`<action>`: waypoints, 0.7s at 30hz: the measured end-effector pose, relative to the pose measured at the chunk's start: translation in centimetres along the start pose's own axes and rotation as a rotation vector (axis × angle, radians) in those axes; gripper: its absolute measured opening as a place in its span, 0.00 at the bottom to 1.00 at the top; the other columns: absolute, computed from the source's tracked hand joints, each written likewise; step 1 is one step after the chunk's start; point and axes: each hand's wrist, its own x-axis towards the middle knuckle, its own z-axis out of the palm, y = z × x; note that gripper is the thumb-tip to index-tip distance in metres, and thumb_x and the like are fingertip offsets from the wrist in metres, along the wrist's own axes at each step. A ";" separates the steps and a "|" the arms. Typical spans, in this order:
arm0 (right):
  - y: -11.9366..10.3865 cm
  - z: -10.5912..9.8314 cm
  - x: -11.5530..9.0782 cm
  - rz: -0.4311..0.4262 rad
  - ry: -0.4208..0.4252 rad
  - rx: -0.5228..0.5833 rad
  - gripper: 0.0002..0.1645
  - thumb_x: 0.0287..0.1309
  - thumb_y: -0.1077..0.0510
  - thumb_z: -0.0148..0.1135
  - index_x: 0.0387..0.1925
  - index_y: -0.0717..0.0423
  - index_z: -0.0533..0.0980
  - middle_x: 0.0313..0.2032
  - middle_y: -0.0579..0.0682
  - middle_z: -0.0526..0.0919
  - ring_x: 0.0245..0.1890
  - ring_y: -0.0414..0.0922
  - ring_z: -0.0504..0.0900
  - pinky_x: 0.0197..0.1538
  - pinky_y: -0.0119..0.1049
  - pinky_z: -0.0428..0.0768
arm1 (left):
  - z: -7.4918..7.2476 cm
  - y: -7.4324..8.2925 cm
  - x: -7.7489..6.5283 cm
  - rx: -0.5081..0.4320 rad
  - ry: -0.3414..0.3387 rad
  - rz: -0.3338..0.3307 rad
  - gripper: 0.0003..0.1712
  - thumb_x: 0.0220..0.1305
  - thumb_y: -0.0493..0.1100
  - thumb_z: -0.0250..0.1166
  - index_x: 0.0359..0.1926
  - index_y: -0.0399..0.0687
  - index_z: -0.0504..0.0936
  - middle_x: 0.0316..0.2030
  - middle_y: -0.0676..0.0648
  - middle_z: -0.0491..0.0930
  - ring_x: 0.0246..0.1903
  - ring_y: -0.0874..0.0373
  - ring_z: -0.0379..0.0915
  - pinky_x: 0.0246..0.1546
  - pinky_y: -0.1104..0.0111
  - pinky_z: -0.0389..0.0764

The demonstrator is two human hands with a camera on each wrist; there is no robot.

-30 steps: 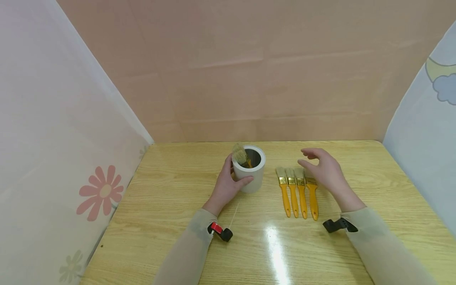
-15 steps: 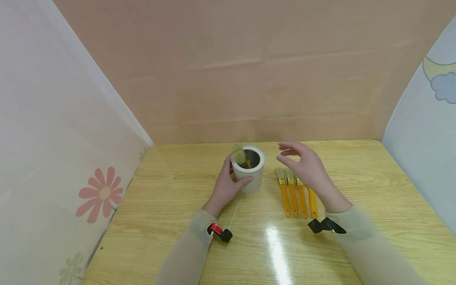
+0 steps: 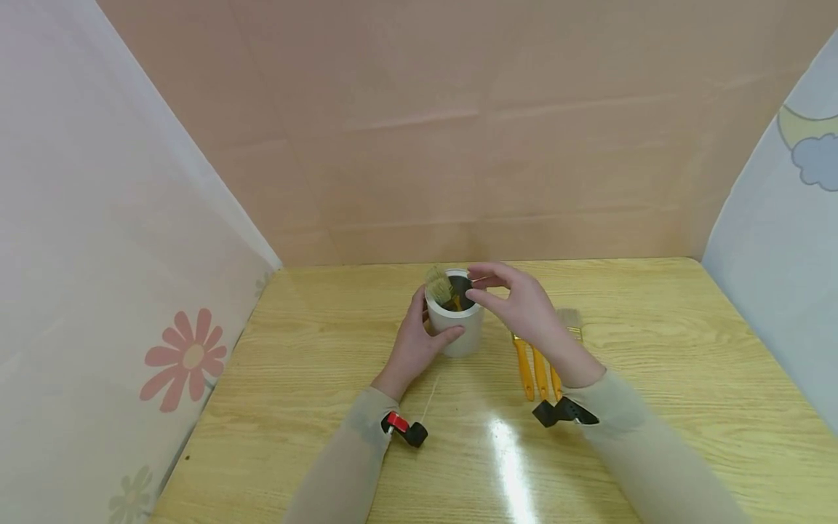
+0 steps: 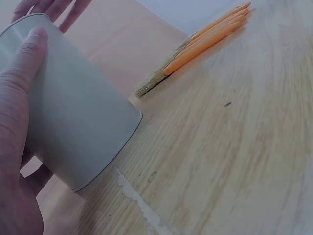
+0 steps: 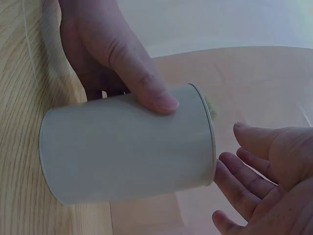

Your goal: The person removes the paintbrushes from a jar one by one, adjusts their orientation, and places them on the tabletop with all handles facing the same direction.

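Note:
A white can (image 3: 466,336) stands upright on the wooden table, and my left hand (image 3: 419,342) grips its left side, thumb across the front. Inside leans a paintbrush (image 3: 438,285), bristles up over the rim; most of its handle is hidden. My right hand (image 3: 529,311) hovers at the can's right rim, thumb and fingers apart with nothing between them. In the right wrist view the right hand (image 5: 274,181) is beside the can's mouth. Several paintbrushes (image 3: 524,370) with orange handles lie in a row right of the can, partly covered by the right forearm.
A wooden tabletop (image 3: 294,349) stretches around the can. Behind it rises a pinkish backdrop (image 3: 393,182). White patterned sheets hang at the left (image 3: 98,218) and right. A pale scuff (image 4: 139,200) marks the wood near the can.
My right hand has moved left, from above the row of paintbrushes to the can's rim, uncovering the rightmost brush's bristles. The left hand and can have stayed put.

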 end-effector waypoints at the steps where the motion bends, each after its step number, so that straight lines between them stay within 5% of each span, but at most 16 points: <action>1: -0.1 0.2 0.1 -0.002 -0.006 0.005 0.27 0.75 0.51 0.75 0.70 0.51 0.82 0.60 0.49 0.89 0.63 0.54 0.84 0.66 0.62 0.80 | 0.0 0.0 0.0 0.000 -0.004 0.004 0.57 0.69 0.55 0.81 0.87 0.62 0.55 0.76 0.53 0.70 0.75 0.53 0.68 0.78 0.46 0.68; 21: -0.7 3.1 1.5 -0.024 -0.055 -0.024 0.26 0.75 0.55 0.74 0.70 0.51 0.82 0.57 0.50 0.90 0.59 0.52 0.87 0.65 0.57 0.82 | 0.0 0.1 0.2 -0.009 -0.009 0.021 0.56 0.70 0.53 0.80 0.87 0.61 0.55 0.77 0.53 0.69 0.75 0.53 0.67 0.78 0.45 0.67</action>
